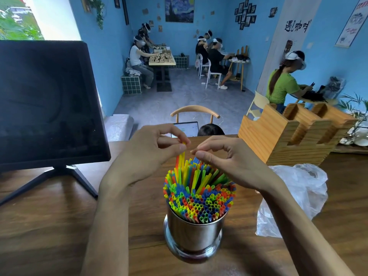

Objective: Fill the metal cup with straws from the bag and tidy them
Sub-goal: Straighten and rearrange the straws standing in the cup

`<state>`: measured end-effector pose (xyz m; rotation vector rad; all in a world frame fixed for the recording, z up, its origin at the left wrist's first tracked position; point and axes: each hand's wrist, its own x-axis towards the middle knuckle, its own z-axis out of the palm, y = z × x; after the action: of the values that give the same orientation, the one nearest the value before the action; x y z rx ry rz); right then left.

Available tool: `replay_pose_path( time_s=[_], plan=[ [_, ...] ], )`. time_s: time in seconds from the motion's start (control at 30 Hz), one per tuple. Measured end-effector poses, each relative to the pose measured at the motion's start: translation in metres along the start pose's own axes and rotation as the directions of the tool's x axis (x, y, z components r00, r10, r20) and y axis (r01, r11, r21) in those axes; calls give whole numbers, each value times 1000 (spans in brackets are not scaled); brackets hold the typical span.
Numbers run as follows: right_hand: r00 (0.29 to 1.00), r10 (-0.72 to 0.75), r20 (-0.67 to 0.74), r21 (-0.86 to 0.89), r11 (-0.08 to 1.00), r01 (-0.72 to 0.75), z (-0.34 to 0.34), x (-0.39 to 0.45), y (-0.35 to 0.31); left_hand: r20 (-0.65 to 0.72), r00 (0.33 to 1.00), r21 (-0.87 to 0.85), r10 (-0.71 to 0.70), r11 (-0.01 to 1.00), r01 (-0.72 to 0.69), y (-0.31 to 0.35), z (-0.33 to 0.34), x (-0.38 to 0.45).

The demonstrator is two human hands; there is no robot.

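Observation:
A shiny metal cup point(194, 234) stands on the wooden table, packed with several coloured straws point(199, 198) in yellow, green, blue and orange. Those at the back stick up higher than those in front. My left hand point(153, 150) pinches the top of a tall yellow straw point(182, 156) between thumb and forefinger. To its right, my right hand point(225, 156) hovers over the raised straws with thumb and forefinger pressed together at their tips; what it pinches is hidden. The clear plastic bag point(298, 194) lies crumpled to the right of the cup.
A dark monitor on a black stand point(45, 104) fills the left side. A wooden slotted holder point(292, 132) sits at the back right of the table point(49, 226). Past the far edge are a chair point(195, 111) and several seated people.

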<state>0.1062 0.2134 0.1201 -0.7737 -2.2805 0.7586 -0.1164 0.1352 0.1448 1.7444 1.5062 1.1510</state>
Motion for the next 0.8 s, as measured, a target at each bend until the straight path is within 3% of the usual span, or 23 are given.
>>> replay_pose_path(
  time_s=[0.13, 0.27, 0.47, 0.57, 0.63, 0.8],
  plan=[
    [1000, 0, 25, 71, 997, -2, 5, 2, -5, -163, 973, -198, 165, 960, -196, 18, 3, 5],
    [993, -10, 114, 95, 995, -1, 17, 3, -7, -381, 873, -259, 304, 871, -417, 32, 5, 5],
    [998, -58, 2, 312, 949, 54, 14, 5, -2, -648, 711, -268, 274, 791, -550, 35, 6, 5],
    [994, -11, -106, 513, 856, 64, 4, 6, 0, -754, 640, -319, 148, 769, -554, 31, 5, 4],
    [976, 71, -206, 641, 763, 79, -4, 6, -1, -772, 632, -353, 65, 783, -512, 25, 7, 3],
    [903, 281, -325, 825, 550, 126, -10, 7, -8, -669, 736, -467, -100, 827, -312, 7, 12, 2]
  ],
)
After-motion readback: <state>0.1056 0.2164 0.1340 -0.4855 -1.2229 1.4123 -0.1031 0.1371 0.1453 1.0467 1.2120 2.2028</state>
